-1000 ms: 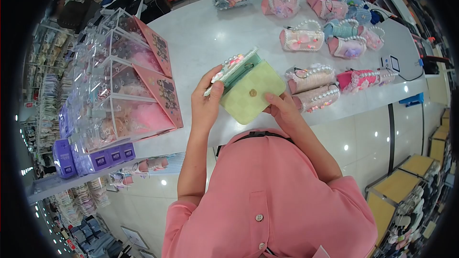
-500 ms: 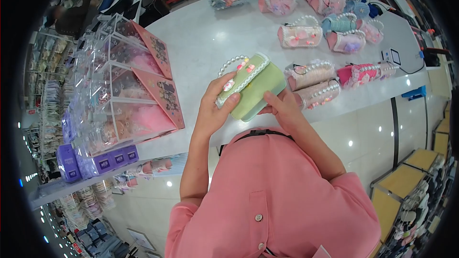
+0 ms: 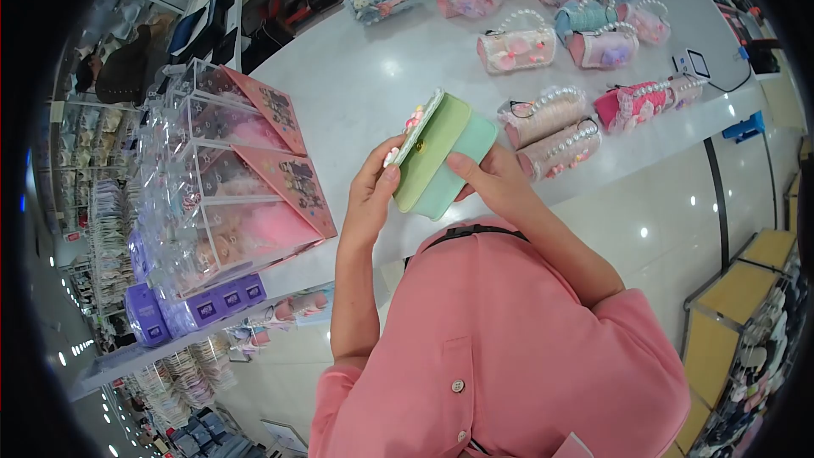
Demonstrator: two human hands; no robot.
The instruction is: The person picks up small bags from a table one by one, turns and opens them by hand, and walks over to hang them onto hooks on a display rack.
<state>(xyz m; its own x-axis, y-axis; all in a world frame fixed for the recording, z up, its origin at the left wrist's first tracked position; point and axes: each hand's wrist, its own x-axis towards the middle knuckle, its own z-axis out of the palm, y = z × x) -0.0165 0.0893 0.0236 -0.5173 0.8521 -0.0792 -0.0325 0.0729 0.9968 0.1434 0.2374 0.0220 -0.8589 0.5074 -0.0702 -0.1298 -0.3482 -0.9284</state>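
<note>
A small green handbag [image 3: 437, 157] is held between my two hands above the white counter. Its flap, trimmed with white lace and pink and white charms, is lifted toward the left, and a gold snap shows on the green inner face. My left hand [image 3: 373, 182] grips the flap edge, thumb on the near side. My right hand [image 3: 492, 178] pinches the bag's lower right side, thumb on the front and fingers behind it. The pearl handle is hidden behind the flap. Just right of my right hand lie two pale pink handbags [image 3: 560, 150] with pearl handles.
Several more small handbags [image 3: 517, 49] stand across the back and right of the counter [image 3: 339, 76]. Clear display boxes [image 3: 246, 178] with pink panels stack at the left. Purple boxes [image 3: 216, 304] sit by the left front edge. A small white device [image 3: 697, 64] stands at the far right.
The green handbag's flap has swung up and left, with my left hand on it. More of the bag's inside face now shows. The view has shifted slightly.
</note>
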